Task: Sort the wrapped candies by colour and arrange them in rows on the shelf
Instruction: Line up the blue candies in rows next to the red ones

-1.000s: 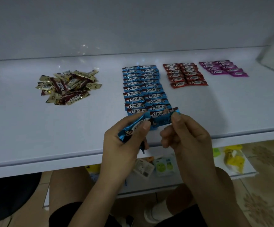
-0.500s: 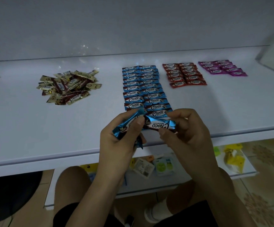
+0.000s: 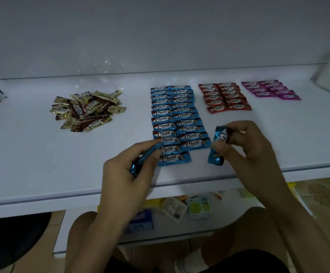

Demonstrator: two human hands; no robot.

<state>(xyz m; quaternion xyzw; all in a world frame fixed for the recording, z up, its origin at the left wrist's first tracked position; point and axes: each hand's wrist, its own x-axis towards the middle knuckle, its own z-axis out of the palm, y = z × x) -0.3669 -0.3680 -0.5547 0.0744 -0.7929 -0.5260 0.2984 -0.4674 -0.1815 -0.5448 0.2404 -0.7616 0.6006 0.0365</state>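
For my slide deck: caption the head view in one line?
Each hand, left and right, holds a blue candy beside sorted blue rows on the shelf.

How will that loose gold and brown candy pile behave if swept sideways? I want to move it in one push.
The gold and brown candy pile would probably scatter, since the pieces lie jumbled and overlapping. Their glossy wrappers look slippery on the smooth white shelf, so they should slide easily. Being flat, they seem unlikely to roll.
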